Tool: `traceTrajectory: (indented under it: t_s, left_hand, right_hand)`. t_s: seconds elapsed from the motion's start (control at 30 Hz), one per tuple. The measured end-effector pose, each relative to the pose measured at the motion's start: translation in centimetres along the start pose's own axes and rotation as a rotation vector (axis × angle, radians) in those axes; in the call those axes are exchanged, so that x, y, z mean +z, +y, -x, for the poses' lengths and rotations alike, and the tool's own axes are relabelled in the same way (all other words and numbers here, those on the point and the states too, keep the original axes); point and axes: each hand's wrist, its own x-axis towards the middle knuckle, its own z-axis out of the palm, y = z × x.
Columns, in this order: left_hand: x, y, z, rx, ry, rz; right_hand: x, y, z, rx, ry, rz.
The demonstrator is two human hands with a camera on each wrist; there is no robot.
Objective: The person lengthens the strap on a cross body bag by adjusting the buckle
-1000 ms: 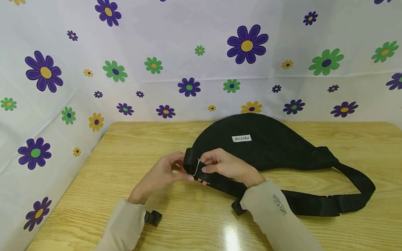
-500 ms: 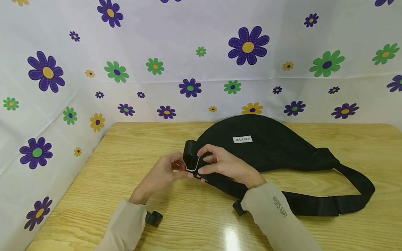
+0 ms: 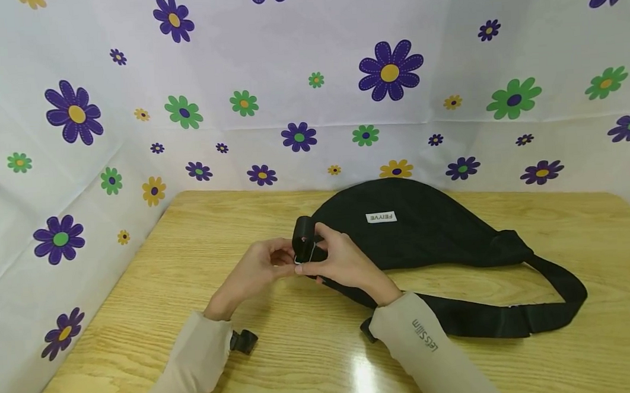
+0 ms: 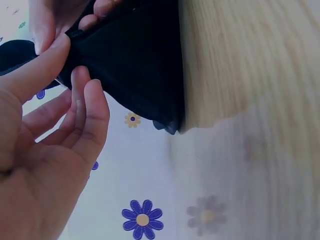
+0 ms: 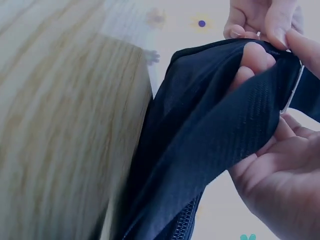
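Observation:
A black waist bag (image 3: 418, 232) with a white label lies on the table, its left end lifted toward my hands. There a black strap loop (image 3: 303, 227) stands up from a silver metal slider buckle (image 5: 292, 90). My left hand (image 3: 254, 268) pinches the strap end at the buckle between thumb and fingers. From the other side my right hand (image 3: 347, 263) pinches the strap beside the buckle, its thumb tip close to the left thumb. In the right wrist view, fingertips show behind the strap (image 5: 235, 130), and a zipper (image 5: 184, 220) runs lower down.
The bag's long strap (image 3: 492, 321) curves across the right side of the wooden table (image 3: 189, 250). A flower-patterned cloth (image 3: 206, 65) hangs behind and to the left. A small black piece (image 3: 245, 341) juts from the left sleeve cuff.
The strap loop has risen and shifted slightly right. My right hand has moved a little left and turned, its thumb now right at the buckle. The left hand stays nearly in place.

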Motion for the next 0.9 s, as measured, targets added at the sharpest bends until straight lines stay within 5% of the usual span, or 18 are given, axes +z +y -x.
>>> traceTrajectory:
  t_s: [0.27, 0.9]
  left_hand:
    - [0.5, 0.0, -0.3, 0.064, -0.036, -0.068]
    - [-0.6, -0.9, 0.3, -0.077, 0.065, -0.101]
  right_hand:
    - [-0.6, 0.1, 0.4, -0.042, -0.014, 0.115]
    - [-3.4, 0.1, 2.4, -0.005, -0.036, 0.248]
